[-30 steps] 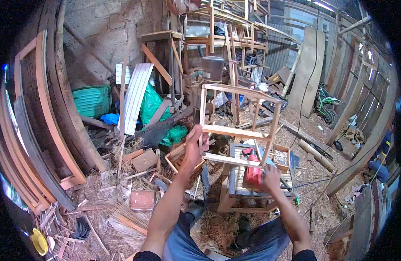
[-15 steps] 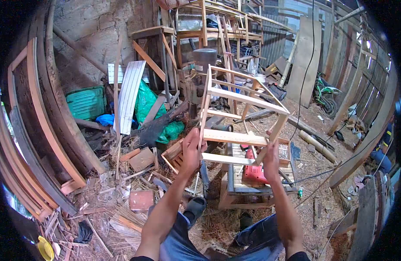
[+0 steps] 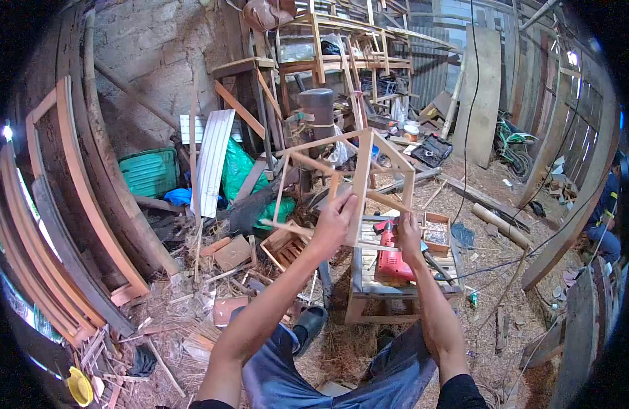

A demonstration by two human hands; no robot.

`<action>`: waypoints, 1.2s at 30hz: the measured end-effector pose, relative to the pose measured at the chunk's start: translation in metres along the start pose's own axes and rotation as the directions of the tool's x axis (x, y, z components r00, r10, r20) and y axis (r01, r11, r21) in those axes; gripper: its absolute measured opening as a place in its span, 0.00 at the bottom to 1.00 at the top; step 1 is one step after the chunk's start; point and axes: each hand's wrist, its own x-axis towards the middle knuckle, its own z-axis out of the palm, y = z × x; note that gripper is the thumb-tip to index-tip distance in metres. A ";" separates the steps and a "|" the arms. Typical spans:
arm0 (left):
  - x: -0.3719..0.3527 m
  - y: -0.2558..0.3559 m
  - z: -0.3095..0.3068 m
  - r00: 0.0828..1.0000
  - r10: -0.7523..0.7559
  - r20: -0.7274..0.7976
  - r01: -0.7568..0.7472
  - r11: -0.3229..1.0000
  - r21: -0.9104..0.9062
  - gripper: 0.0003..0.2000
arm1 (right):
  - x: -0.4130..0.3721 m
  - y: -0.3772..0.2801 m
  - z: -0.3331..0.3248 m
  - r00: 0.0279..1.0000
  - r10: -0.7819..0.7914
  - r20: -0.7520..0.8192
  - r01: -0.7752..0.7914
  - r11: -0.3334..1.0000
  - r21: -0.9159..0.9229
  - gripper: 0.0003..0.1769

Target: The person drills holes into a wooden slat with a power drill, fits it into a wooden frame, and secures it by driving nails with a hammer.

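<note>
A light wooden frame [image 3: 362,178] made of thin bars is held up in front of me, one corner post facing me. My left hand [image 3: 335,221] is closed around the lower left part of this post. On the right side, my right hand [image 3: 409,238] grips a lower part of the frame, its fingers partly hidden. Behind and below the frame, a red power tool [image 3: 394,262] lies on a low slatted wooden stand [image 3: 358,293]. A small wooden box [image 3: 449,235] with small pieces in it sits at the stand's right rear.
A slatted wooden crate [image 3: 281,248] lies left of the stand among wood scraps. Curved wooden frames [image 3: 82,177] lean at the left. A bamboo pole [image 3: 502,225] lies at right, a dark cable [image 3: 495,271] crosses there, and another person [image 3: 604,215] is at the far right.
The wooden frame has been turned, so a corner post now faces me instead of its barred side. My left hand has moved right, closer to my right hand. The view has shifted slightly.
</note>
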 end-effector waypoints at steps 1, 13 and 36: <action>0.003 -0.001 0.000 0.999 0.011 0.047 -0.014 0.998 0.061 0.17 | -0.007 -0.009 0.005 1.000 0.002 0.001 -0.002 1.000 0.005 0.14; -0.018 0.045 0.016 0.984 -0.119 0.131 0.130 0.988 -0.080 0.17 | -0.012 0.000 0.000 0.975 0.178 0.135 -0.173 0.984 -0.049 0.16; 0.060 0.114 -0.156 0.873 -0.451 0.186 0.108 0.551 0.828 0.32 | -0.026 0.018 0.033 0.983 0.145 0.116 -0.086 0.907 -0.411 0.27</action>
